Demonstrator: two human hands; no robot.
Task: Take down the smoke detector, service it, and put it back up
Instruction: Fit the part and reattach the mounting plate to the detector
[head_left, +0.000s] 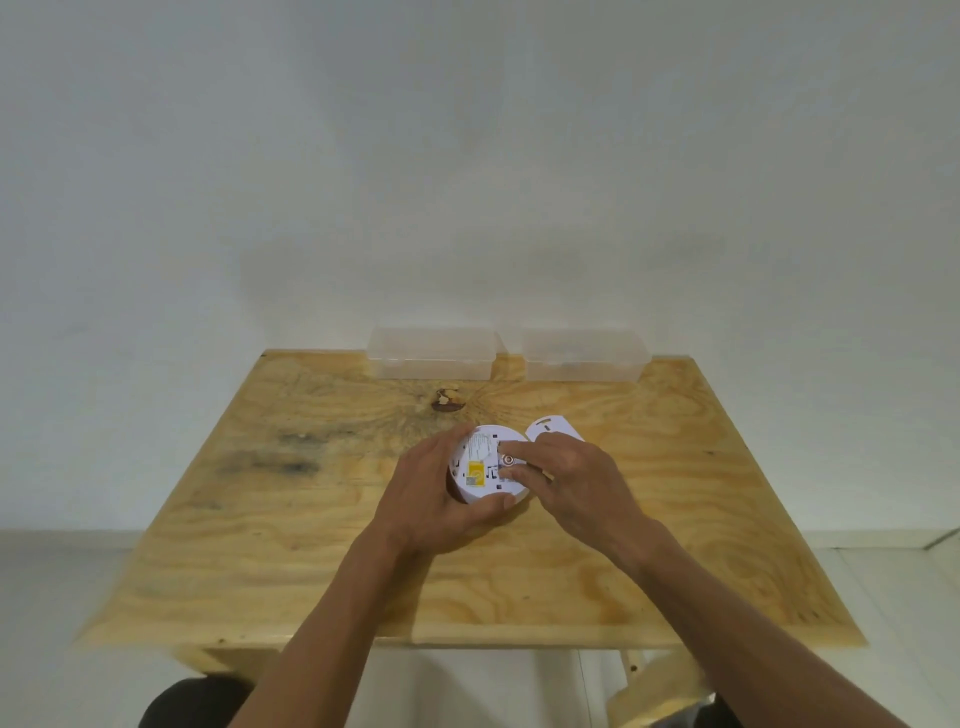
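A round white smoke detector (485, 470) lies back-side up on the wooden table (322, 519), showing a yellow label and printed text. My left hand (434, 491) wraps around its left and near rim, thumb under the front edge. My right hand (576, 480) rests on its right side, with fingertips pressing at a small round metal contact in the battery bay. Whether those fingers pinch anything is too small to tell. A white round mounting plate (550, 427) lies flat just beyond my right hand, partly hidden by it.
Two clear plastic lidded boxes (431, 353) (584, 356) stand side by side at the table's far edge against a plain white wall. A dark knot (447, 400) marks the wood behind the detector. A pale floor lies below the table's near edge.
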